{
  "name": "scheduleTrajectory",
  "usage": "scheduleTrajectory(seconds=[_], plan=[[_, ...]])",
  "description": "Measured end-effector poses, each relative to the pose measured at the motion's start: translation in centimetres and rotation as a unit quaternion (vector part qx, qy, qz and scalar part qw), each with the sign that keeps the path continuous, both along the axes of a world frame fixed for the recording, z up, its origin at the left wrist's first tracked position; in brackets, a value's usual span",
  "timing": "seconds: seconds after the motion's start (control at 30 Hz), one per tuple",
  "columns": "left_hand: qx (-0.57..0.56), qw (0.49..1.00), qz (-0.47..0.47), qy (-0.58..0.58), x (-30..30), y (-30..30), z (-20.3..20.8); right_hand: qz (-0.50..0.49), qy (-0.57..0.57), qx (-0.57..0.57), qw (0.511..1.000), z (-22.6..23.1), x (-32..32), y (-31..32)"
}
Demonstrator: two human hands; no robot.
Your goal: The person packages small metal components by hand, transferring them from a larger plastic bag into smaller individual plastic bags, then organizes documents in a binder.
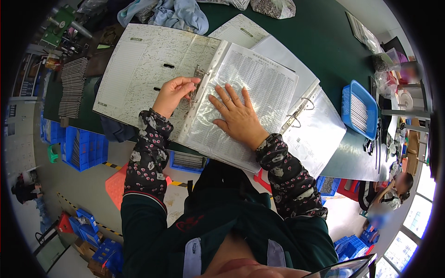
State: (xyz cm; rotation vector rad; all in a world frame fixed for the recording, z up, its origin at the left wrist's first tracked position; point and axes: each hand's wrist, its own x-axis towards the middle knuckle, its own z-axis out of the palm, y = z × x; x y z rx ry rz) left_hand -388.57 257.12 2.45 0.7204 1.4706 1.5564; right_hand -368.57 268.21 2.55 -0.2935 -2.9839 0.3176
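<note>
One narrow left grip (174,95) at metal rings (193,98), splayed right grip (242,121) on glossy plastic (277,88)

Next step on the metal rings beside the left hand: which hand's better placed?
Left, probably. The left hand already has its fingertips at the metal ring mechanism. The right hand lies flat, fingers spread, on the clear-sleeved printed page, farther from the rings.

The printed sheet (271,88) bears text too small to read.
</note>
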Motion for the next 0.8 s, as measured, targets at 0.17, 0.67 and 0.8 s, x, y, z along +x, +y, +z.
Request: scheduleTrajectory(seconds=[0.17, 0.67, 0.8], plan=[[-0.038, 0.988, 0.150, -0.011, -0.2, 0.6, -1.9, -0.001, 0.007, 0.000, 1.000, 0.0, -0.1, 0.2], [-0.007, 0.745, 0.020, 0.667, 4.8, 0.9, -1.2, -0.009, 0.001, -0.063, 0.998, 1.3, 0.8, 1.0], [-0.034, 0.760, 0.011, 0.649, 5.2, 1.6, -1.3, -0.016, 0.024, -0.104, 0.994, 2.5, 3.2, 1.1]])
